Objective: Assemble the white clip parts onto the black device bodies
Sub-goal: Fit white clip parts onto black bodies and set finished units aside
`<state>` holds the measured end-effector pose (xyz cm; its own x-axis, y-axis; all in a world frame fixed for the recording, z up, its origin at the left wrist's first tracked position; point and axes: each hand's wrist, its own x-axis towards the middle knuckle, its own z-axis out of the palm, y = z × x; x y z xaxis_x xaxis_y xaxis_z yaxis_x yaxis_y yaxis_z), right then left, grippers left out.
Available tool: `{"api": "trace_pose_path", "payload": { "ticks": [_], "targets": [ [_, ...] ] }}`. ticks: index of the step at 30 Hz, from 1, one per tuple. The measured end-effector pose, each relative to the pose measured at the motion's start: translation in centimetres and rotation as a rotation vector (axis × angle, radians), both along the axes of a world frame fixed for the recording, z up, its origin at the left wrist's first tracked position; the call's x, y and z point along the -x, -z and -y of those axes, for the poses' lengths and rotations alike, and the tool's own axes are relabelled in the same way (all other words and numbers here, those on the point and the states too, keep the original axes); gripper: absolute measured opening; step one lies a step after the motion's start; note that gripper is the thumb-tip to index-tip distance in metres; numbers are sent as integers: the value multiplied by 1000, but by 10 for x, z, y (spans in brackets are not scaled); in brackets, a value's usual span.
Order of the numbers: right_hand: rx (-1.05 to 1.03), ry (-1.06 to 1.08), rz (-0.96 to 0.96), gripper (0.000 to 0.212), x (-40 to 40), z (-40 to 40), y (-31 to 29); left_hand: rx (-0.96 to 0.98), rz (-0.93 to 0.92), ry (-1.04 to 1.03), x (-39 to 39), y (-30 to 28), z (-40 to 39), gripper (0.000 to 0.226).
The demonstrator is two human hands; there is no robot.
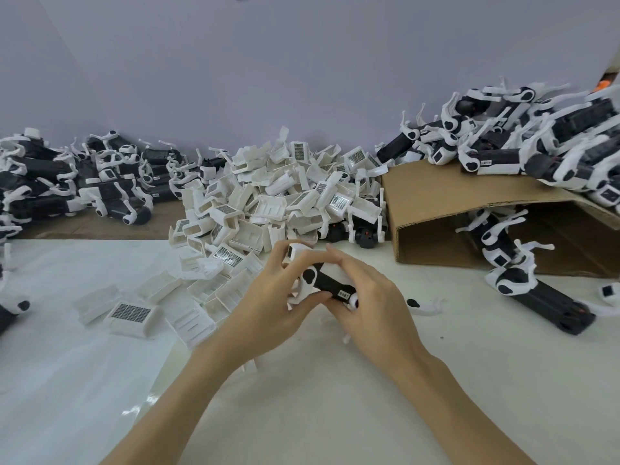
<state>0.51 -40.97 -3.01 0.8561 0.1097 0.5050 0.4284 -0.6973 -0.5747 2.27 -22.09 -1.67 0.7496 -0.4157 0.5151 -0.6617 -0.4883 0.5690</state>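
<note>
At frame centre, left hand [268, 297] and right hand [372, 297] fingers clamp one black plastic device body [330, 282] with a white clip part [298, 253].

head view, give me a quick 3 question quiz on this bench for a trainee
1. True or false: both hands grip one black body.
2. Where does the heap of loose white clips lie?
A. inside the cardboard box
B. behind the hands, left of the box
C. on top of the box
3. Fill in: the bodies at far right are piled on a ____ box.

Key
1. True: left hand and right hand both hold it.
2. B
3. cardboard
</note>
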Motion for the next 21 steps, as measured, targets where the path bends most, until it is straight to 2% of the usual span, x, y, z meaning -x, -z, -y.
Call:
{"api": "trace_pose_path", "payload": {
  "ticks": [2,5,10,21],
  "targets": [
    [-31,-2,-3,67,0,-1,0,62,-77,-61,-1,2,-1,45],
    [-15,-15,-6,52,-2,0,-2,110,-155,-90,-2,4,-1,40],
    [-44,10,-1,47,-3,5,-4,104,-159,-109,-2,5,1,49],
    [-65,21,-34,48,-4,6,0,81,-115,-163,1,4,4,36]
  ]
}}
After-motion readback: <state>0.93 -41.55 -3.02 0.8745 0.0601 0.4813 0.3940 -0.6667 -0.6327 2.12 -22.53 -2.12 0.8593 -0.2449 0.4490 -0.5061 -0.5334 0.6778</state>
